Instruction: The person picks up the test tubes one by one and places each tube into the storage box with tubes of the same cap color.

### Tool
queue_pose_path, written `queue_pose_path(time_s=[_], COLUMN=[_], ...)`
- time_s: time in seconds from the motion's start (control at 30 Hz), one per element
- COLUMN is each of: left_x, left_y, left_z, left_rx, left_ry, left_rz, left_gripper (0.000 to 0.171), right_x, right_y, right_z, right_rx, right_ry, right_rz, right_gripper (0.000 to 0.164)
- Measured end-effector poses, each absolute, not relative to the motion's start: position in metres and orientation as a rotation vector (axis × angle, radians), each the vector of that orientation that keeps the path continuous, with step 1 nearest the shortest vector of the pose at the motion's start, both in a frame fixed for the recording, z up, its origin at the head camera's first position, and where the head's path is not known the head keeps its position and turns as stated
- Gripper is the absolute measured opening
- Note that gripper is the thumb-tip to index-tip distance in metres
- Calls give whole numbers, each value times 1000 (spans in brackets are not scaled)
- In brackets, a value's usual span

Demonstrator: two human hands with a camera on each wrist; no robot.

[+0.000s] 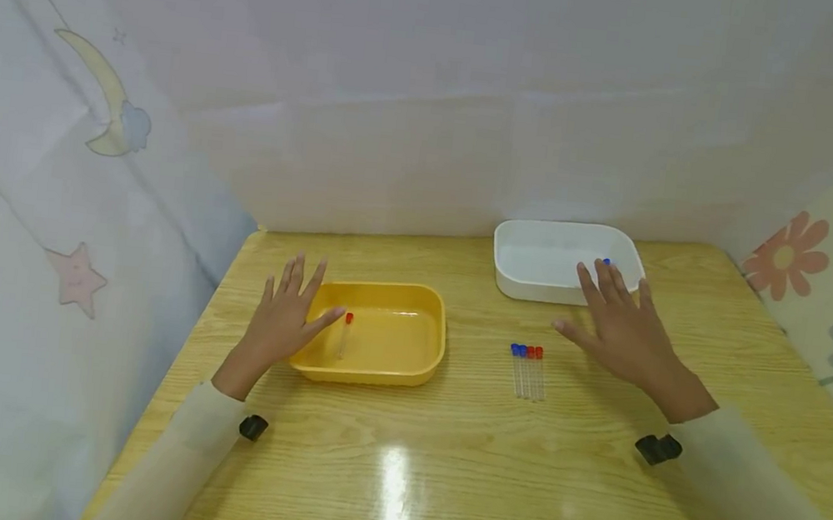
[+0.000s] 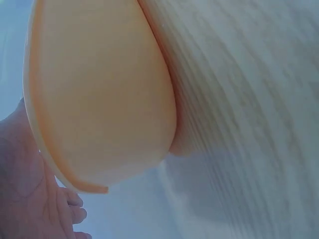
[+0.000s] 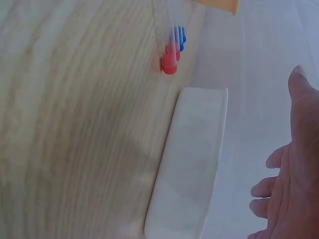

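Note:
My left hand (image 1: 281,322), fingers spread, hovers over the left side of a yellow tray (image 1: 431,379) and holds nothing. Inside that tray lies one clear tube with a red cap (image 1: 349,318). On the right, my right hand (image 1: 624,330) is held out with straight, spread fingers near the front of a white tray (image 1: 534,291), also with nothing in it. A blue cap (image 1: 607,262) shows in the white tray just past the fingertips; the rest of it is hidden by the hand. Between the trays, several clear tubes (image 1: 528,380) with blue and red caps lie side by side on the table.
Both trays stand on a wood-grain table (image 1: 485,484). A pale cloth wall (image 1: 395,166) rises behind the table, with printed cloth hanging at the left and right sides. Each wrist carries a small black device (image 1: 253,427).

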State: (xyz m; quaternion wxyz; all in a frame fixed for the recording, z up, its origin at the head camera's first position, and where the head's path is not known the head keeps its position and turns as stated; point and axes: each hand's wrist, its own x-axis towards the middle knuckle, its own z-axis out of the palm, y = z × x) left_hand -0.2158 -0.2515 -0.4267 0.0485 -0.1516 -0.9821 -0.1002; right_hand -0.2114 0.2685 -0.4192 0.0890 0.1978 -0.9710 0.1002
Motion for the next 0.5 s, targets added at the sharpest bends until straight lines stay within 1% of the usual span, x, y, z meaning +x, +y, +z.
queue_pose_path(time_s=[0.5], left_x=[-198], left_y=[-257], left_z=[-433], left_rx=[-479], left_ry=[-3019], left_rz=[-339], left_gripper=[95], right_x=[-195], right_y=[259], right_z=[-430], right_rx=[713], right_ry=[-2921], right_rz=[371], right_gripper=[90])
